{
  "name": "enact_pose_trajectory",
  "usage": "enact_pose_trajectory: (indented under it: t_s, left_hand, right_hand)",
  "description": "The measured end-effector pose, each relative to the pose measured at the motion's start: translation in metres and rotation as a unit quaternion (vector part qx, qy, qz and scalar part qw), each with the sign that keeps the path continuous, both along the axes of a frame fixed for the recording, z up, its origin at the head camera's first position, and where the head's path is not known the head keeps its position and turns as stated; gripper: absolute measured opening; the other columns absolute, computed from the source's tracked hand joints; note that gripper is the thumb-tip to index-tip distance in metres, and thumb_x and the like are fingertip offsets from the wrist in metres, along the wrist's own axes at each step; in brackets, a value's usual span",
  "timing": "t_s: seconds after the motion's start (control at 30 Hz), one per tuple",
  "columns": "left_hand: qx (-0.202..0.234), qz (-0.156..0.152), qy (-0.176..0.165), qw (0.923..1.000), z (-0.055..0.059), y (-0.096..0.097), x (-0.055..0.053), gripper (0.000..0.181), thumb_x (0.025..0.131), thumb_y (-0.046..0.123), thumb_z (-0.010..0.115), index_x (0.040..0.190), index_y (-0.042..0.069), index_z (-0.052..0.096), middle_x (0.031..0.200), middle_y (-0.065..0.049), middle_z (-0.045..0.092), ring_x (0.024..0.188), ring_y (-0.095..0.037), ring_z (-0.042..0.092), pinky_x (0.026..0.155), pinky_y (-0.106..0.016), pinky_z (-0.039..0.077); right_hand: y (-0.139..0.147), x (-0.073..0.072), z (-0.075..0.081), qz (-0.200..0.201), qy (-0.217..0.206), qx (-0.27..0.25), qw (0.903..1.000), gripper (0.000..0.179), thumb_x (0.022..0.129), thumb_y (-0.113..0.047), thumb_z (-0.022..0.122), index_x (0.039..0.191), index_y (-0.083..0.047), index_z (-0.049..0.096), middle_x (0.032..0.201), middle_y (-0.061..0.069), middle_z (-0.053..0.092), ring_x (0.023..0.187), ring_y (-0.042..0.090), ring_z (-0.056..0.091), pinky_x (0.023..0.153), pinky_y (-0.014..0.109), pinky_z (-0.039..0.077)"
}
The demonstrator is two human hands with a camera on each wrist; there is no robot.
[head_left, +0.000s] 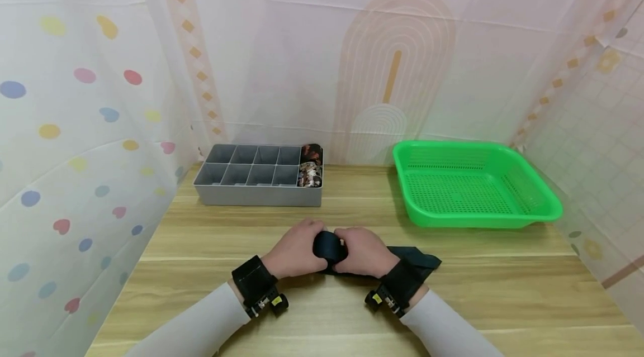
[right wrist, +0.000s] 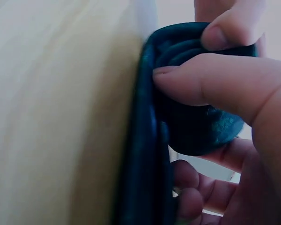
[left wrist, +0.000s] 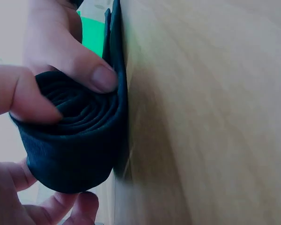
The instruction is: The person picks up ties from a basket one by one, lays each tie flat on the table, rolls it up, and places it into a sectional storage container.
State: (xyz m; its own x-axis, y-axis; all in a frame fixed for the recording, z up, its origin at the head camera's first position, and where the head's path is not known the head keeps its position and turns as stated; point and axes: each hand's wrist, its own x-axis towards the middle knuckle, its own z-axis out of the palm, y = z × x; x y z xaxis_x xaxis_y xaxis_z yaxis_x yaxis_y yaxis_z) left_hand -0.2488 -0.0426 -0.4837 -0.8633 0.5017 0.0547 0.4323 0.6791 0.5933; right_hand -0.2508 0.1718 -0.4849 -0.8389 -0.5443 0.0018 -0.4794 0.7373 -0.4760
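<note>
A dark blue-green necktie [head_left: 329, 246] is partly rolled into a thick coil, and its flat pointed tail [head_left: 415, 257] runs out to the right on the table. My left hand [head_left: 297, 250] grips the coil from the left, thumb on its near end and fingers around the far side. From the right, my right hand [head_left: 364, 252] holds the same coil, its thumb [right wrist: 187, 82] pressed onto the spiral layers. In the left wrist view the coil [left wrist: 70, 154] stands on its edge against the wooden surface, its layers wound tightly.
Behind the hands to the left sits a grey divided box [head_left: 259, 196], with patterned rolled fabric [head_left: 310, 174] in its rightmost compartments. A green plastic basket [head_left: 485, 220] stands at the back right. Printed curtains [head_left: 282, 66] hang close behind the wooden table [head_left: 322, 323] and at both sides.
</note>
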Motion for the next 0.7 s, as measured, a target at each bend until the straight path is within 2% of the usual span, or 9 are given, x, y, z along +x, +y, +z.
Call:
enact_pose_trajectory:
  t_s: [0.23,0.43,0.5,0.7]
  left_hand:
    - [0.004,-0.013,-0.001,0.9999,-0.001,0.0,0.0,0.05,0.074,0.022,0.084,0.12,0.016,0.067,0.112,-0.004,0.063,0.091,-0.017,0.056,0.077,-0.035,0.051]
    - [-0.006,-0.024,-0.037,0.999,-0.002,-0.007,-0.007,0.063,0.069,0.019,0.091,0.127,0.014,0.065,0.118,-0.004,0.065,0.096,-0.018,0.06,0.084,-0.038,0.053]
    - [-0.018,-0.027,-0.042,0.9986,-0.004,-0.009,-0.009,0.063,0.069,0.019,0.092,0.126,0.013,0.067,0.114,-0.005,0.065,0.095,-0.019,0.06,0.084,-0.039,0.054]
    - [-0.028,-0.021,-0.032,0.9989,-0.007,-0.007,-0.01,0.045,0.07,0.022,0.093,0.108,0.013,0.072,0.098,-0.003,0.062,0.085,-0.017,0.057,0.078,-0.037,0.052]
  right_hand:
    - [-0.001,0.0,-0.005,-0.003,-0.001,-0.008,1.0,0.033,0.075,-0.028,0.091,0.093,-0.022,0.064,0.078,-0.01,0.064,0.065,0.007,0.055,0.067,0.027,0.047]
    - [-0.002,0.0,-0.003,-0.006,-0.007,-0.005,0.9999,0.034,0.074,-0.028,0.091,0.096,-0.022,0.066,0.082,-0.009,0.068,0.069,0.008,0.057,0.07,0.029,0.049]
    - [-0.001,0.0,-0.005,-0.007,-0.006,-0.004,0.9999,0.035,0.074,-0.029,0.091,0.097,-0.022,0.066,0.082,-0.009,0.068,0.07,0.008,0.058,0.071,0.029,0.049]
    - [-0.003,0.0,-0.005,-0.001,0.004,-0.004,1.0,0.038,0.075,-0.035,0.091,0.099,-0.023,0.064,0.088,-0.008,0.071,0.076,0.01,0.062,0.073,0.029,0.051]
